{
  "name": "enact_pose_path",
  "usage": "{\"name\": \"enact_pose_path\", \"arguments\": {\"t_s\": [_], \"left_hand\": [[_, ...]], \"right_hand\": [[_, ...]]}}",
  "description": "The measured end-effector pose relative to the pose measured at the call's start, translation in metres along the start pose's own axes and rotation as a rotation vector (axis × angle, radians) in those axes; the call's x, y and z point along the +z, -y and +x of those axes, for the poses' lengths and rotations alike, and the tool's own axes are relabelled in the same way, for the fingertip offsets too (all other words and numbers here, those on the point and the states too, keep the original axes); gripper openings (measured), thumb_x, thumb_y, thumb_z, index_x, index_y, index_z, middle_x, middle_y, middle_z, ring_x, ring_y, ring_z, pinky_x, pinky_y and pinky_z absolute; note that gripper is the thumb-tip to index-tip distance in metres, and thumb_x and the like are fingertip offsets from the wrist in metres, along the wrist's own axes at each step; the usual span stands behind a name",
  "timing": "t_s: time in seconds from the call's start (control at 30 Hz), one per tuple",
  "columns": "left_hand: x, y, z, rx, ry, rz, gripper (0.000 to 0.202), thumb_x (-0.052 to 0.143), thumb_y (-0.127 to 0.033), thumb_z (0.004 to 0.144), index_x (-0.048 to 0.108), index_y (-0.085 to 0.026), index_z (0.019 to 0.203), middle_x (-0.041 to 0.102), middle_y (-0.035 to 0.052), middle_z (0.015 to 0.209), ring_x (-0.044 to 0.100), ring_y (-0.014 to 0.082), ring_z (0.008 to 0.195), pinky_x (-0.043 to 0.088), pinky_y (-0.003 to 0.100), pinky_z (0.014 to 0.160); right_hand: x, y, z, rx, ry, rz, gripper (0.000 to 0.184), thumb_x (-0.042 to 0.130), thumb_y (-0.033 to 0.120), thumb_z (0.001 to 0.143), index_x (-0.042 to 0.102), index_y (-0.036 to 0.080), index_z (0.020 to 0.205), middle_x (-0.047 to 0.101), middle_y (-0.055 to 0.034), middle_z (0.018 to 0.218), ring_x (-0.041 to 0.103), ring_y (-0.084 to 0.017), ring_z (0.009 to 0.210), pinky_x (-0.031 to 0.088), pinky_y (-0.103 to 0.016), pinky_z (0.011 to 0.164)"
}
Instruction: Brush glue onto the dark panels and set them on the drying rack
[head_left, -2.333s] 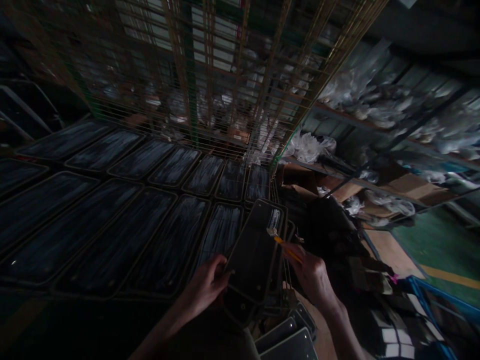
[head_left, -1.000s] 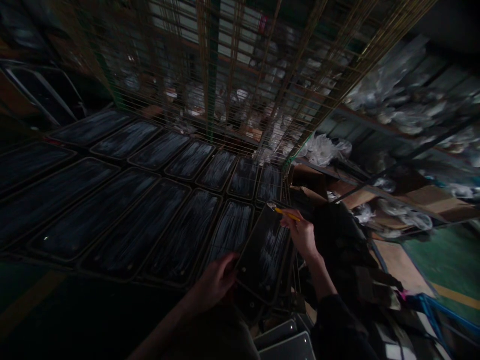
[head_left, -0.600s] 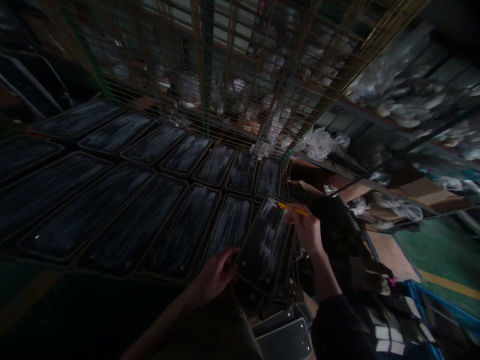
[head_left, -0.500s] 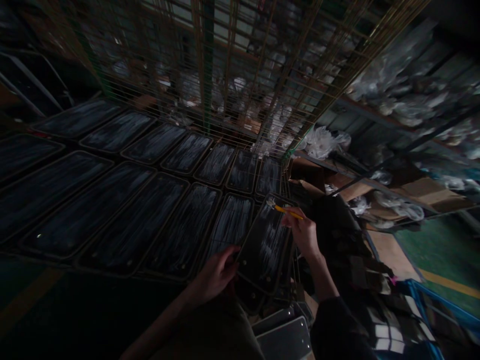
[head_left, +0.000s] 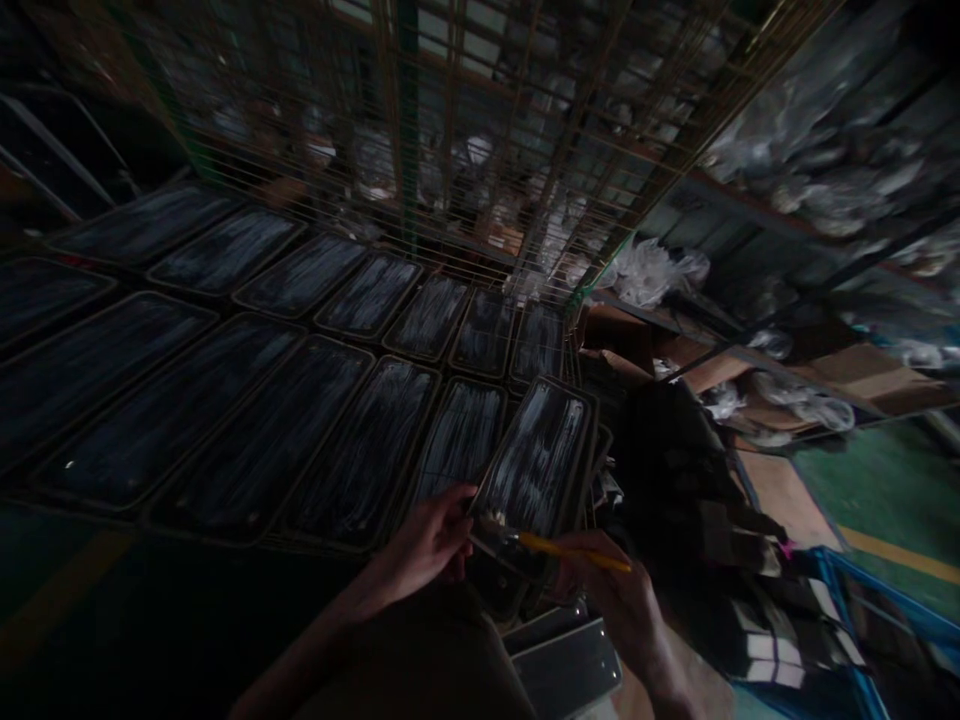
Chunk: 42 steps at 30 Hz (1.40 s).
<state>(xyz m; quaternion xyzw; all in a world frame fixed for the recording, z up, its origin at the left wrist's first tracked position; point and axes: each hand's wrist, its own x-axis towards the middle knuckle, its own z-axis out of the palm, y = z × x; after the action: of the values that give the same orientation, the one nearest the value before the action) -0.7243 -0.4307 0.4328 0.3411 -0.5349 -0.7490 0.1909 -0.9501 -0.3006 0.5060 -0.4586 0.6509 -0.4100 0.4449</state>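
My right hand (head_left: 619, 590) is closed around the yellow handle of a paintbrush (head_left: 570, 550). The brush's pale bristles touch the near left part of a dark rectangular panel (head_left: 534, 450) with rounded corners and whitish streaks along its length. At the panel's left edge, my left hand (head_left: 427, 540) grips it with bent fingers. The panel is tilted and lies partly over other dark panels. To its left, a similar streaked panel (head_left: 461, 440) lies flat in the front row.
Two rows of streaked dark panels (head_left: 247, 410) stretch left. A wire mesh cage (head_left: 450, 130) rises behind them. On the right, shelving holds clear plastic bags (head_left: 649, 275) and cardboard boxes (head_left: 862, 370). A blue crate (head_left: 847, 610) stands at lower right, and more panels (head_left: 566, 665) lie below.
My right hand has drawn the brush from the panel's far end to its near left part. White streaks now cover more of the panel. My left hand stays at the edge.
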Motion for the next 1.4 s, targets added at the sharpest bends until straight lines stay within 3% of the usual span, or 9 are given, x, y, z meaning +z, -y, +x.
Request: {"name": "enact_pose_path", "arguments": {"t_s": [0.17, 0.37, 0.5, 0.7, 0.87, 1.03, 1.17, 1.27, 1.4], "left_hand": [[0.000, -0.002, -0.001, 0.023, -0.010, 0.082, 0.046, 0.052, -0.043, 0.089, 0.044, -0.017, 0.126, 0.059, -0.0016, 0.072, 0.058, 0.0116, 0.048, 0.050, 0.023, 0.045], [0.001, -0.012, -0.001, -0.018, 0.005, 0.109, 0.048, 0.052, -0.043, 0.089, 0.044, -0.015, 0.127, 0.058, -0.0013, 0.072, 0.057, 0.0120, 0.049, 0.048, 0.022, 0.044], [0.002, -0.012, -0.002, -0.026, -0.007, 0.117, 0.050, 0.053, -0.044, 0.089, 0.043, -0.015, 0.129, 0.059, -0.0010, 0.072, 0.058, 0.0125, 0.050, 0.047, 0.022, 0.045], [0.006, -0.014, -0.005, -0.020, -0.038, 0.121, 0.050, 0.053, -0.045, 0.089, 0.045, -0.015, 0.128, 0.059, -0.0002, 0.074, 0.058, 0.0125, 0.053, 0.048, 0.022, 0.047], [0.006, -0.010, -0.004, -0.036, -0.046, 0.107, 0.050, 0.053, -0.046, 0.089, 0.045, -0.017, 0.129, 0.059, 0.0001, 0.077, 0.058, 0.0123, 0.052, 0.047, 0.022, 0.046], [0.004, -0.006, -0.003, -0.040, -0.051, 0.155, 0.050, 0.053, -0.045, 0.090, 0.045, -0.017, 0.130, 0.061, 0.0001, 0.074, 0.060, 0.0140, 0.055, 0.049, 0.023, 0.049], [0.003, -0.010, -0.002, 0.016, -0.043, 0.218, 0.043, 0.052, -0.040, 0.091, 0.049, -0.017, 0.127, 0.066, 0.0030, 0.081, 0.064, 0.0163, 0.070, 0.051, 0.024, 0.059], [0.003, -0.012, -0.003, 0.026, -0.058, 0.235, 0.042, 0.054, -0.038, 0.091, 0.050, -0.016, 0.126, 0.068, 0.0051, 0.087, 0.064, 0.0158, 0.073, 0.052, 0.024, 0.064], [0.005, -0.011, -0.004, -0.039, -0.051, 0.130, 0.048, 0.053, -0.043, 0.090, 0.044, -0.017, 0.129, 0.062, 0.0009, 0.079, 0.060, 0.0118, 0.054, 0.049, 0.022, 0.048]], "right_hand": [[-0.027, -0.008, 0.034, -0.098, -0.146, 0.038, 0.024, 0.053, 0.040, 0.096, 0.062, 0.019, 0.102, 0.065, -0.0004, 0.065, 0.062, -0.015, 0.057, 0.052, -0.026, 0.058], [-0.065, -0.013, 0.095, -0.287, -0.478, -0.203, 0.031, 0.054, 0.047, 0.093, 0.062, 0.018, 0.101, 0.066, -0.0012, 0.069, 0.065, -0.018, 0.061, 0.056, -0.030, 0.061], [-0.078, -0.014, 0.122, -0.383, -0.544, -0.392, 0.031, 0.048, 0.044, 0.096, 0.061, 0.019, 0.108, 0.067, -0.0016, 0.076, 0.068, -0.018, 0.069, 0.056, -0.030, 0.069], [-0.067, -0.015, 0.117, -0.403, -0.435, -0.644, 0.026, 0.046, 0.038, 0.098, 0.061, 0.021, 0.110, 0.068, -0.0013, 0.078, 0.068, -0.016, 0.067, 0.051, -0.025, 0.060], [-0.060, 0.003, 0.090, -0.345, -0.208, -0.404, 0.024, 0.046, 0.038, 0.099, 0.061, 0.022, 0.110, 0.065, 0.0010, 0.074, 0.066, -0.014, 0.065, 0.054, -0.024, 0.064], [-0.078, 0.008, 0.129, -0.408, -0.368, -0.301, 0.027, 0.049, 0.042, 0.096, 0.061, 0.021, 0.108, 0.065, -0.0009, 0.077, 0.067, -0.017, 0.068, 0.056, -0.027, 0.066], [-0.083, -0.012, 0.157, -0.417, -0.340, -0.404, 0.027, 0.045, 0.040, 0.097, 0.061, 0.021, 0.109, 0.066, -0.0023, 0.079, 0.068, -0.018, 0.070, 0.056, -0.027, 0.065], [-0.071, -0.022, 0.138, -0.418, -0.247, -0.452, 0.024, 0.047, 0.036, 0.097, 0.060, 0.022, 0.110, 0.067, -0.0023, 0.085, 0.068, -0.016, 0.070, 0.055, -0.025, 0.066], [-0.049, -0.019, 0.077, -0.396, -0.110, -0.437, 0.021, 0.047, 0.031, 0.099, 0.058, 0.024, 0.115, 0.067, 0.0000, 0.081, 0.067, -0.013, 0.069, 0.053, -0.022, 0.067]]}}
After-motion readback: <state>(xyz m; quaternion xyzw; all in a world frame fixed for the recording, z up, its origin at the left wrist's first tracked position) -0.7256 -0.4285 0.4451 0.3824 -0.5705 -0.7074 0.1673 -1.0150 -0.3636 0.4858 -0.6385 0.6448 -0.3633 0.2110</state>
